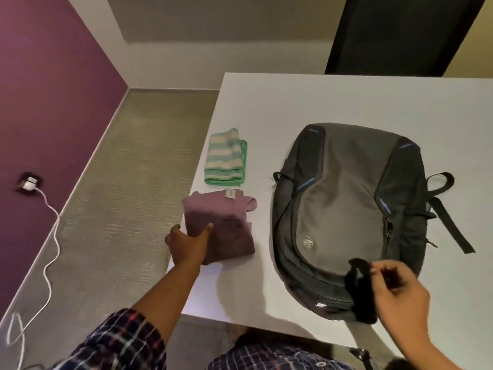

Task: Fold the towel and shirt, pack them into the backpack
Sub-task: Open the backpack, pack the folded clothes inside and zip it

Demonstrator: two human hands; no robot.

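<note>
Left hand [186,244] is out over the near left edge of the white table [346,102], arm stretched forward from a plaid sleeve [120,340]. It has the folded purple shirt [226,236] by its near left corner, thumb laid on top and the other fingers wrapped round the edge: a clamp on the cloth. The shirt lies flat on the table, with the folded green-striped towel [225,158] just beyond it on the far side, the two nearly touching.

Over on the right, the grey and black backpack [344,209] lies face up, zipped, its top end toward the near edge. The right hand [400,287] comes in from the near right, wrist bent, fingers curled and bunched right at the black carry handle [358,279]. It's motion-blurred, so I can't tell whether they're pinching that handle or only beside it.

Far left, a charger [29,181] sits in the purple wall, its white cable [52,236] trailing down to the floor.
</note>
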